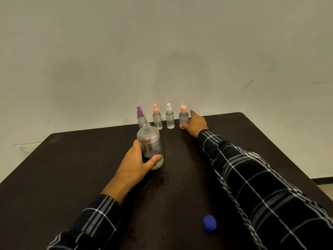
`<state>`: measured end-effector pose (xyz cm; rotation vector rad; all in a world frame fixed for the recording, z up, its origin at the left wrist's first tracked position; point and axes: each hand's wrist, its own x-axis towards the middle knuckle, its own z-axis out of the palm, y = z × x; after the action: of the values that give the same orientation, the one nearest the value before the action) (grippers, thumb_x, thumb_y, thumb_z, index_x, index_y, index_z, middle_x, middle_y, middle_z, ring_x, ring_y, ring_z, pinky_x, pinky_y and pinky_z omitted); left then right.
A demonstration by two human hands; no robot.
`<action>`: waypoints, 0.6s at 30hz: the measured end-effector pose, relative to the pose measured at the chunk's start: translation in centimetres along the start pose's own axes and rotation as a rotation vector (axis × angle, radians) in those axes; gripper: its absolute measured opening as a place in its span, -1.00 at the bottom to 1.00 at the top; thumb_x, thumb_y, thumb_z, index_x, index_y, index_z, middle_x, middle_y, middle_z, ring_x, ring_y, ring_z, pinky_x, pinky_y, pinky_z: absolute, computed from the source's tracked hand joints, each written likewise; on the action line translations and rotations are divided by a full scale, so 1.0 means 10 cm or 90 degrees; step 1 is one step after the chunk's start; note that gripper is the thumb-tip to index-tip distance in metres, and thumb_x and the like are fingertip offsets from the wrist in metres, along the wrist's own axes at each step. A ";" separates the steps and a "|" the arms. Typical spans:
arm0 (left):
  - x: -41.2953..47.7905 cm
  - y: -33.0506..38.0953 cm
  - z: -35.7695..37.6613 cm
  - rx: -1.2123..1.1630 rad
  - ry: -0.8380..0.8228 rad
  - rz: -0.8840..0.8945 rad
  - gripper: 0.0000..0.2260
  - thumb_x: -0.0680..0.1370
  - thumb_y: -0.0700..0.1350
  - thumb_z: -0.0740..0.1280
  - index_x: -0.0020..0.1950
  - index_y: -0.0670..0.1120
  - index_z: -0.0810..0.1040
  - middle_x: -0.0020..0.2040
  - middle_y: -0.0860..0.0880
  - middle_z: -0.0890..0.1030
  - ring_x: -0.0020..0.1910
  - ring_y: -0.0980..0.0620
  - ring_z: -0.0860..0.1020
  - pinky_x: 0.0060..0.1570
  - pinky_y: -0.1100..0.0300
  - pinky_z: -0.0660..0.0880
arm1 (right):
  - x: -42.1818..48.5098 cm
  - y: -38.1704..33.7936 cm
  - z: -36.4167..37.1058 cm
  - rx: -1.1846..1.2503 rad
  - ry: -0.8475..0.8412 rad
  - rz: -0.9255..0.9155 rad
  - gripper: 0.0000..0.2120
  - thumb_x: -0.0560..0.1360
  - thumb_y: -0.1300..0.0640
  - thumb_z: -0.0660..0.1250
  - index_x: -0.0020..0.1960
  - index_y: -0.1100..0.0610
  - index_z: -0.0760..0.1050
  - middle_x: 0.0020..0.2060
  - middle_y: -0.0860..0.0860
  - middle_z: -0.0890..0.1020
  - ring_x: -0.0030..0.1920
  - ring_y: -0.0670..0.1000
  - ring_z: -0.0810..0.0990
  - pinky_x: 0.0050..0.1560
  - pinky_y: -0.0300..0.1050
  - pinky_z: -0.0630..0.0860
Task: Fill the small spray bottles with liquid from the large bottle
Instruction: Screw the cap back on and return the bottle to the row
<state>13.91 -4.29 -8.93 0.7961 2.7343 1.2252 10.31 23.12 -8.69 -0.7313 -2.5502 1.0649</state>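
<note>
Two hands, left hand (138, 163) gripping large bottle (151, 147), right hand (195, 126) touching pink-capped bottle (183, 118)

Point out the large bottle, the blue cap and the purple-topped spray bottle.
large bottle (151, 141): head view, on its clear body, above the fingers.
blue cap (209, 224): head view, middle of the cap, lying on the table.
purple-topped spray bottle (139, 112): head view, on its purple sprayer top.
</note>
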 end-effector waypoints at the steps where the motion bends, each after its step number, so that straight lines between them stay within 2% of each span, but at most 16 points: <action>1: -0.01 0.01 -0.01 -0.001 -0.002 -0.003 -0.34 0.51 0.07 0.50 0.50 -0.04 0.28 0.43 0.00 0.48 0.38 0.03 0.48 0.37 0.09 0.44 | -0.06 0.01 -0.04 0.017 -0.025 0.018 -0.28 0.48 0.05 0.49 0.50 0.20 0.22 0.37 0.19 0.48 0.38 0.19 0.45 0.35 0.03 0.39; 3: -0.03 0.03 -0.02 -0.004 -0.003 -0.007 -0.35 0.51 0.07 0.49 0.49 -0.05 0.28 0.42 -0.01 0.49 0.36 0.03 0.48 0.33 0.13 0.44 | -0.24 0.03 -0.13 0.010 -0.051 0.033 -0.18 0.48 0.03 0.49 0.56 0.21 0.11 0.44 0.19 0.40 0.43 0.19 0.40 0.39 0.04 0.36; 5: -0.06 0.07 -0.03 -0.006 -0.002 -0.016 -0.36 0.51 0.06 0.49 0.48 -0.08 0.29 0.40 -0.03 0.50 0.35 0.02 0.49 0.30 0.13 0.44 | -0.46 0.08 -0.21 -0.037 -0.038 0.021 -0.22 0.49 0.03 0.47 0.56 0.18 0.15 0.45 0.17 0.40 0.44 0.16 0.39 0.41 0.03 0.36; 8: -0.18 0.16 -0.04 -0.009 -0.002 -0.031 -0.38 0.52 0.06 0.49 0.47 -0.09 0.30 0.38 -0.03 0.51 0.34 -0.01 0.50 0.28 0.13 0.45 | -0.96 0.07 -0.41 -0.081 -0.054 -0.036 -0.53 0.52 0.03 0.43 0.39 0.12 0.45 0.31 0.08 0.55 0.29 0.05 0.52 0.31 -0.07 0.44; 11: -0.39 0.22 -0.04 -0.016 0.002 -0.040 -0.36 0.52 0.06 0.50 0.48 -0.10 0.30 0.37 -0.04 0.52 0.33 -0.01 0.51 0.28 0.13 0.46 | -1.53 -0.01 -0.59 -0.081 -0.167 -0.067 -0.74 0.53 -0.07 0.40 0.16 0.02 0.61 0.09 -0.04 0.64 0.11 -0.06 0.57 0.18 -0.13 0.50; 14: -0.68 0.30 -0.03 -0.028 0.009 -0.049 -0.36 0.51 0.08 0.50 0.46 -0.10 0.30 0.37 -0.05 0.52 0.33 -0.04 0.51 0.29 0.09 0.47 | -2.05 -0.10 -0.68 -0.134 -0.252 -0.070 -0.64 0.48 -0.21 0.40 0.14 0.01 0.62 0.02 -0.06 0.64 0.05 -0.07 0.59 0.13 -0.12 0.53; 18: -1.08 0.39 0.01 -0.039 0.025 -0.061 -0.38 0.50 0.08 0.51 0.42 -0.11 0.32 0.33 -0.06 0.52 0.30 -0.04 0.52 0.26 0.06 0.49 | -2.49 -0.17 -0.71 -0.251 -0.307 -0.022 -0.40 0.40 -0.30 0.43 0.28 0.05 0.51 0.18 -0.01 0.58 0.16 0.00 0.55 0.23 -0.04 0.50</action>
<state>24.99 -7.05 -8.03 0.6337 2.7153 1.3104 33.56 12.47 -4.13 -0.5637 -3.2321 0.8083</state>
